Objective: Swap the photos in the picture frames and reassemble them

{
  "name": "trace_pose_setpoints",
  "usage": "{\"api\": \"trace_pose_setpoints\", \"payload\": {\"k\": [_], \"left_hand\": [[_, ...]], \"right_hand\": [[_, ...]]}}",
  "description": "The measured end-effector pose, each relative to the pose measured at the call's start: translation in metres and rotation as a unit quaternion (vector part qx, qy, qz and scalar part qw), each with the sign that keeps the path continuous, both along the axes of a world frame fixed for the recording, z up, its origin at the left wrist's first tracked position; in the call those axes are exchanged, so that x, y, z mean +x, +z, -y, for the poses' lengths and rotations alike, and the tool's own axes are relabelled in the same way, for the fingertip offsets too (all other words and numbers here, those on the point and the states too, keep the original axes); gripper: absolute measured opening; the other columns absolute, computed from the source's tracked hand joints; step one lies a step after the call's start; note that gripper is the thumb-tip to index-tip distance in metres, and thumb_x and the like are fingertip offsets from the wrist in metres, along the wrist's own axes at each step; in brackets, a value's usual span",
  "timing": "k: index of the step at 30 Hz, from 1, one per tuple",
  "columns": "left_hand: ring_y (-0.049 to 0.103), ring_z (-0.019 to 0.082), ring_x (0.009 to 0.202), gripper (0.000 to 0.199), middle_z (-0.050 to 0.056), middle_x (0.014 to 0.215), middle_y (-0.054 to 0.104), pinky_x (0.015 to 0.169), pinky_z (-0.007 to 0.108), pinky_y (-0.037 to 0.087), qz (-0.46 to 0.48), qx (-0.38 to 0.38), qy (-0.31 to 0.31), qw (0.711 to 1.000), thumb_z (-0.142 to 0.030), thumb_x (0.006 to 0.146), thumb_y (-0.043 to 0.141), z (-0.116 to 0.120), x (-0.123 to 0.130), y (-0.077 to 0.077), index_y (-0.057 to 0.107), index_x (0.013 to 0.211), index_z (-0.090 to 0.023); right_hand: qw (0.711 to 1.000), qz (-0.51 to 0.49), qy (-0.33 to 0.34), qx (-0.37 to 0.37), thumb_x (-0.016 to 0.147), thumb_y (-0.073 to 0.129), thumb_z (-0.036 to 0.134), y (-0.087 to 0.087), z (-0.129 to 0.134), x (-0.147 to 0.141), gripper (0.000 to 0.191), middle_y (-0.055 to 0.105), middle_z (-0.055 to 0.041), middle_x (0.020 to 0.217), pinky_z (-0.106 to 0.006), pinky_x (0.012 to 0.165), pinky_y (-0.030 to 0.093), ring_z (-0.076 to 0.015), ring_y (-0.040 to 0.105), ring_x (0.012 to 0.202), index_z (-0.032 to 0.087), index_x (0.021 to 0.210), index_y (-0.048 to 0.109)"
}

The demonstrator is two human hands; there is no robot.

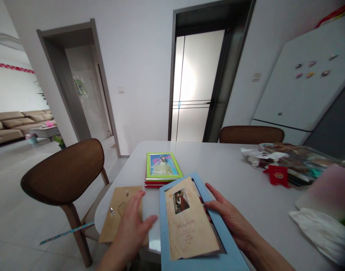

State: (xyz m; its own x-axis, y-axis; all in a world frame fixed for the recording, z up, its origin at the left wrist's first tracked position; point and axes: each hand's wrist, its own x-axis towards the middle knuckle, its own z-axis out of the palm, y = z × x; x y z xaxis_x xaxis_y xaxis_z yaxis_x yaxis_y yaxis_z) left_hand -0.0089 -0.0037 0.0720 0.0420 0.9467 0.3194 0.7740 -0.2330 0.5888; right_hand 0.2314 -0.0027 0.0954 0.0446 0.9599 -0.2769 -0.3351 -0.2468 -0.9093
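Observation:
My right hand (231,214) grips the right edge of a light blue picture frame (164,226), which is tilted at the table's near side. Inside it lies a loose, slightly skewed tan paper insert (195,233) with a small photo and printed lettering. My left hand (131,222) is open, fingers spread, over a brown backing board (111,226) with metal clips and a wire stand; whether it touches the board I cannot tell. Just beyond the blue frame sits a green picture frame (176,165) holding a photo of a figure in a pale dress, stacked on a red frame (154,185).
Plastic bags (296,154), a red packet (278,175) and a white cloth (319,229) crowd the right side of the white table (208,162). A brown chair (65,173) stands at the left, another chair (251,134) at the far side. A patterned strip (67,232) juts out beside the left chair.

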Motion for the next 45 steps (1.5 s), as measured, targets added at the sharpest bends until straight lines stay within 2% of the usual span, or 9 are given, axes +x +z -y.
{"api": "trace_pose_setpoints", "payload": {"k": [3, 6, 11, 15, 20, 25, 34, 39, 45], "left_hand": [[0.032, 0.03, 0.119, 0.084, 0.016, 0.132, 0.033, 0.095, 0.043, 0.033, 0.06, 0.094, -0.225, 0.968, -0.04, 0.056, 0.066, 0.025, 0.07, 0.003, 0.027, 0.126, -0.013], [0.036, 0.028, 0.116, 0.067, 0.016, 0.126, 0.039, 0.092, 0.043, 0.036, 0.059, 0.16, -0.249, 0.953, -0.023, 0.064, 0.058, 0.034, 0.099, 0.009, 0.03, 0.124, -0.014], [0.057, 0.016, 0.072, 0.039, 0.006, 0.083, 0.057, 0.063, 0.029, 0.049, 0.089, 0.16, -0.097, 0.978, -0.012, 0.073, 0.039, 0.023, 0.056, 0.013, 0.04, 0.112, -0.017], [0.058, 0.02, 0.079, 0.021, 0.006, 0.085, 0.059, 0.068, 0.033, 0.048, 0.054, 0.134, 0.049, 0.988, -0.023, 0.074, 0.042, 0.02, 0.0, -0.007, 0.049, 0.092, -0.017], [0.06, 0.021, 0.076, 0.02, 0.006, 0.086, 0.063, 0.063, 0.032, 0.049, -0.044, -0.006, 0.077, 0.996, -0.031, 0.075, 0.042, 0.03, -0.034, -0.038, 0.053, 0.088, -0.019], [0.059, 0.023, 0.078, 0.02, 0.007, 0.082, 0.063, 0.067, 0.035, 0.048, -0.137, 0.005, 0.073, 0.988, -0.032, 0.075, 0.044, 0.034, -0.038, -0.044, 0.055, 0.086, -0.02], [0.038, 0.032, 0.115, 0.062, 0.014, 0.126, 0.043, 0.092, 0.051, 0.034, -0.213, 0.085, -0.162, 0.96, -0.015, 0.058, 0.052, 0.036, -0.017, -0.057, 0.042, 0.119, -0.016], [0.042, 0.027, 0.113, 0.06, 0.01, 0.124, 0.047, 0.092, 0.044, 0.037, -0.161, 0.083, -0.173, 0.968, -0.005, 0.059, 0.044, 0.029, -0.005, -0.055, 0.046, 0.117, -0.02], [0.053, 0.022, 0.101, 0.03, 0.007, 0.1, 0.063, 0.09, 0.035, 0.04, 0.292, 0.019, 0.021, 0.956, -0.03, 0.08, 0.039, 0.025, 0.013, -0.02, 0.056, 0.102, -0.017]], "right_hand": [[0.999, 0.031, 0.014, 0.03, 0.062, 0.058, 0.017, 0.01, 0.003, -0.007, 0.078, 0.057, 0.006, 0.064, -0.019, 0.043, 0.04, -0.0063, 0.047, 0.04, 0.029, 0.128, 0.018], [0.995, 0.078, 0.032, 0.049, 0.063, 0.057, 0.019, 0.009, 0.001, -0.005, 0.072, 0.056, 0.0058, 0.064, -0.018, 0.043, 0.039, -0.0066, 0.047, 0.043, 0.026, 0.126, 0.023], [0.97, 0.236, 0.039, 0.049, 0.065, 0.053, 0.025, -0.026, -0.016, 0.019, 0.066, 0.055, 0.005, 0.059, -0.02, 0.046, 0.038, -0.0103, 0.051, 0.048, 0.016, 0.125, 0.029], [0.899, 0.431, 0.034, 0.066, 0.065, 0.045, 0.023, -0.056, -0.025, 0.033, 0.053, 0.061, -0.0019, 0.069, -0.025, 0.058, 0.041, -0.0153, 0.056, 0.06, 0.011, 0.117, 0.043], [0.786, 0.61, 0.027, 0.097, 0.068, 0.043, 0.027, -0.067, -0.023, 0.033, 0.046, 0.061, -0.0091, 0.088, -0.03, 0.075, 0.04, -0.0208, 0.056, 0.08, 0.01, 0.111, 0.051], [0.743, 0.66, 0.024, 0.108, 0.07, 0.043, 0.027, -0.072, -0.022, 0.034, 0.043, 0.059, -0.0097, 0.097, -0.031, 0.078, 0.039, -0.0207, 0.054, 0.084, 0.011, 0.11, 0.052], [0.728, 0.674, 0.038, 0.12, 0.074, 0.039, 0.028, -0.072, -0.019, 0.028, 0.045, 0.053, -0.0123, 0.103, -0.032, 0.08, 0.04, -0.0216, 0.052, 0.091, 0.008, 0.113, 0.048], [0.735, 0.659, 0.002, 0.158, 0.069, 0.046, 0.028, -0.07, -0.018, 0.024, 0.041, 0.053, -0.0126, 0.103, -0.036, 0.088, 0.035, -0.0239, 0.048, 0.097, 0.011, 0.106, 0.054], [0.906, 0.382, 0.061, 0.173, 0.071, 0.048, 0.036, -0.042, 0.001, -0.01, 0.04, 0.059, -0.0083, 0.097, -0.034, 0.075, 0.044, -0.0193, 0.055, 0.083, 0.017, 0.105, 0.055]]}}
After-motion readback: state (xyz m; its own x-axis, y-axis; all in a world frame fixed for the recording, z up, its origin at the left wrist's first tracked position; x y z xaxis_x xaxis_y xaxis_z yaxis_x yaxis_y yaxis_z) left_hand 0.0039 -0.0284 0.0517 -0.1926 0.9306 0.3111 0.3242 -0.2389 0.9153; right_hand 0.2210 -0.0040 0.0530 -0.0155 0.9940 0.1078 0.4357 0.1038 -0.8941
